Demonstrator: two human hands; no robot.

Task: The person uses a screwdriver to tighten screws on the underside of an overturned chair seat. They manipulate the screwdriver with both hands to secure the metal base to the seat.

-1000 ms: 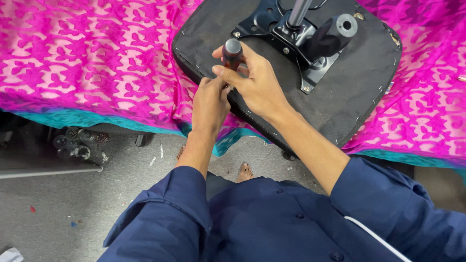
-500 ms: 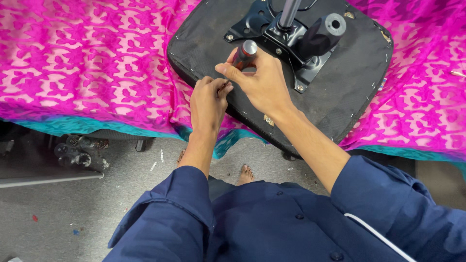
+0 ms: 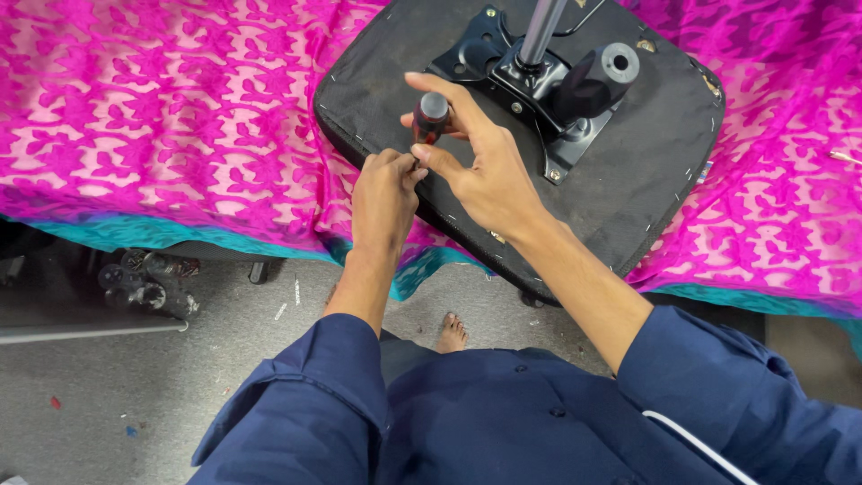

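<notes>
An upturned black chair seat (image 3: 628, 189) lies on a table covered in pink patterned cloth (image 3: 162, 117). A black metal mechanism plate (image 3: 530, 85) with a chrome post (image 3: 541, 31) and a black knob (image 3: 597, 76) is bolted to its underside. My right hand (image 3: 480, 166) is shut on a screwdriver with a red and black handle (image 3: 431, 117), standing upright near the seat's front left edge. My left hand (image 3: 384, 198) pinches down at the base of the tool, fingers closed against the seat; what it pinches is hidden.
Grey floor lies below the table edge, with a bare foot (image 3: 452, 332) showing. A dark bundle of cylindrical parts (image 3: 148, 283) sits under the table at left. A teal border (image 3: 135, 232) hangs along the cloth's edge.
The view has shifted a little. My right hand has kept its hold on the screwdriver's handle while turning around it; my left hand stays at the tip.
</notes>
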